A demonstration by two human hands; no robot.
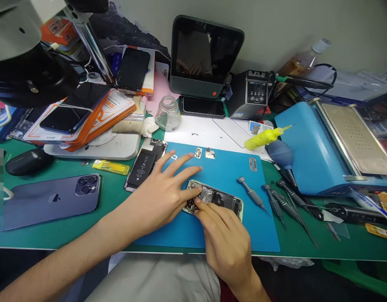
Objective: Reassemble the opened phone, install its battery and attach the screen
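Observation:
An opened phone frame [239,205] with bare inner parts lies on the blue mat [253,226]. My left hand [163,188] reaches over its left end, three fingers spread in the air and one fingertip down on the circuitry. From the near side, my right hand [226,230] comes in with its fingers pressed together, tips at the same inner area. Whatever may be between those fingertips is hidden. Left of the mat's middle lies a detached phone screen [146,164], inner side up. Small metal shield plates [210,153] rest beyond the phone.
Several grey screwdrivers [252,195] lie to the right, near a blue air blower [280,153] and a yellow flux bottle [263,139]. A purple phone [55,201] lies at left. Behind stand a glass jar [168,113] and a smart display [206,54]. A microscope head [32,79] overhangs the upper left.

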